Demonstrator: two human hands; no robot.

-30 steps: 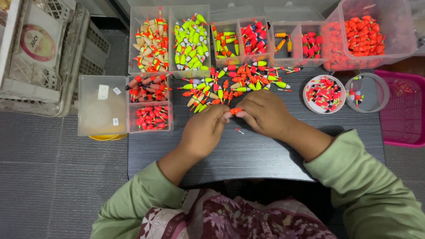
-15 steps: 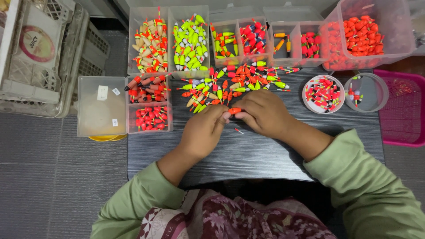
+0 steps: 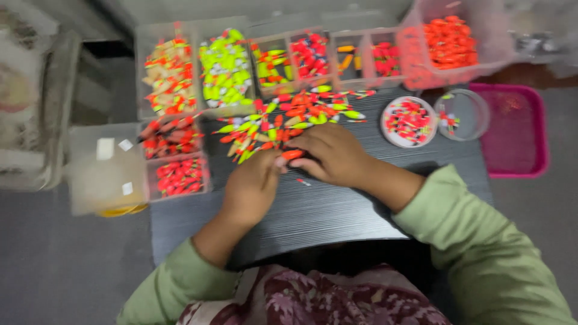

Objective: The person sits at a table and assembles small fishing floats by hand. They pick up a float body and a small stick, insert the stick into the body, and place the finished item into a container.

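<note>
A small orange float is pinched between the fingertips of the left hand and the right hand, just below the loose float pile on the dark table; compared with a second ago, little is changed, so the handling is judged ongoing

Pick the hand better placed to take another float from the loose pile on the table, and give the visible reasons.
Probably the right hand: it lies against the near edge of the loose pile of floats, fingertips at an orange float. The left hand sits lower, further from the pile.
</note>
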